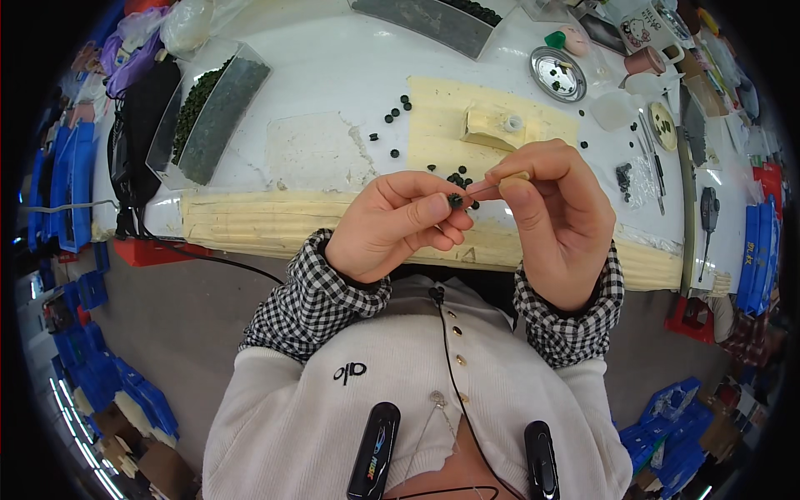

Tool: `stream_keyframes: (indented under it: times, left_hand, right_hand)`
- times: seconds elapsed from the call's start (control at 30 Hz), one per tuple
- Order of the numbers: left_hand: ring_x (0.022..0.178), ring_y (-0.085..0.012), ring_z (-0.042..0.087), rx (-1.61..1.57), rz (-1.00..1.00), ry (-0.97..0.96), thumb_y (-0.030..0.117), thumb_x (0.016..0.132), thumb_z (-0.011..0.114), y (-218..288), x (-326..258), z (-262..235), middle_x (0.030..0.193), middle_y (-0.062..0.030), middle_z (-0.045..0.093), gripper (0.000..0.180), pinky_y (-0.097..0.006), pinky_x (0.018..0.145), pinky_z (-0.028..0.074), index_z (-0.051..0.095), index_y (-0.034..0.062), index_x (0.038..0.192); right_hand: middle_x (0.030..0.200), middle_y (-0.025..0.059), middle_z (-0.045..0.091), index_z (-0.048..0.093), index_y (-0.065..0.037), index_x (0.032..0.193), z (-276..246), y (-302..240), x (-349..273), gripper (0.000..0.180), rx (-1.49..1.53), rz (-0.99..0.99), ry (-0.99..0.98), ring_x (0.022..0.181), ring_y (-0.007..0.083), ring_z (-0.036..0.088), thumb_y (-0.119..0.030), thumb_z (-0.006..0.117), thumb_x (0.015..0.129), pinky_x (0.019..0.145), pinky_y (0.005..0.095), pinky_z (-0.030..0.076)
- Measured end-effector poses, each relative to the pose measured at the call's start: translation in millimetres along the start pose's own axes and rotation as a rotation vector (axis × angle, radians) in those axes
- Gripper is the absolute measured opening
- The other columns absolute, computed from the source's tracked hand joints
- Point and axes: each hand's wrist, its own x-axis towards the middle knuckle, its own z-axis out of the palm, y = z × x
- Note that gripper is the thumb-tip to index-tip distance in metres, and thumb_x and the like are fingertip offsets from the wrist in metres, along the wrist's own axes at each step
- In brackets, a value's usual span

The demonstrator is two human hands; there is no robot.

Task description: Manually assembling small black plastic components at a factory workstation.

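Note:
Between the thumb and fingers of my left hand (390,223) is a small round black part (455,201) with a toothed-looking edge. My right hand (562,221) pinches a thin pinkish stick (483,188), its tip pointing at the black part. Whether the tip touches or enters the part is too small to tell. Both hands are above the table's near edge. Just beyond the fingers lies a cluster of similar small dark round parts (458,179) on a yellow sheet (425,100). Farther back on that sheet stands a cream-coloured block (487,127) with a white round piece on top.
A clear bin (218,125) of dark green parts stands at the left, another long bin (417,23) at the far side. A round metal dish (557,73) holds small green pieces. Tweezer-like tools (654,158) lie at right. Yellow padding (250,221) covers the near edge.

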Motion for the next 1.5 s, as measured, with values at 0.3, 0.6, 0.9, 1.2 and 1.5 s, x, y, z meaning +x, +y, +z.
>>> stream_keyframes:
  times: [0.3,0.6,0.9,1.2,1.5]
  left_hand:
    - [0.075,-0.0139,0.063,0.077,-0.017,0.076,0.010,0.094,0.051,1,-1,5,0.089,-0.0114,0.064,0.018,-0.023,0.067,0.053,0.057,-0.0003,0.108]
    - [0.076,-0.0135,0.062,0.075,-0.009,0.075,0.011,0.094,0.052,1,-1,4,0.089,-0.0105,0.064,0.019,-0.023,0.066,0.053,0.057,0.0003,0.108]
    - [0.076,-0.0160,0.065,0.318,0.098,0.216,0.008,0.091,0.056,6,-2,11,0.089,-0.0134,0.066,0.017,-0.025,0.068,0.054,0.061,-0.0031,0.104]
    - [0.082,-0.0149,0.065,0.754,0.368,0.382,-0.001,0.086,0.060,9,-3,20,0.090,-0.0135,0.067,0.018,-0.024,0.076,0.054,0.062,-0.0076,0.103]
    - [0.072,-0.0146,0.063,1.275,0.609,0.364,-0.002,0.082,0.064,9,-3,12,0.081,-0.0104,0.066,0.015,-0.023,0.065,0.050,0.066,-0.0033,0.096]
  right_hand:
    - [0.085,0.0102,0.060,0.057,0.006,0.092,0,0,1,0.008,-0.057,-0.020,-0.008,0.078,0.0159,0.065,0.003,0.058,0.086,0.070,0.0240,0.053]
    - [0.085,0.0098,0.059,0.057,0.006,0.093,-1,1,1,0.008,-0.082,-0.024,-0.007,0.079,0.0155,0.065,0.002,0.058,0.086,0.070,0.0238,0.052]
    - [0.081,0.0077,0.061,0.058,0.003,0.090,-18,17,12,0.007,-0.427,-0.132,0.345,0.075,0.0145,0.062,-0.004,0.060,0.088,0.068,0.0238,0.048]
    - [0.084,0.0094,0.058,0.063,-0.002,0.093,-30,38,21,0.017,-1.020,-0.270,0.194,0.077,0.0265,0.055,-0.008,0.068,0.077,0.069,0.0336,0.045]
    - [0.083,0.0089,0.061,0.065,-0.002,0.097,-32,21,0,0.020,-0.894,-0.212,0.290,0.076,0.0220,0.056,-0.004,0.068,0.078,0.068,0.0307,0.045]
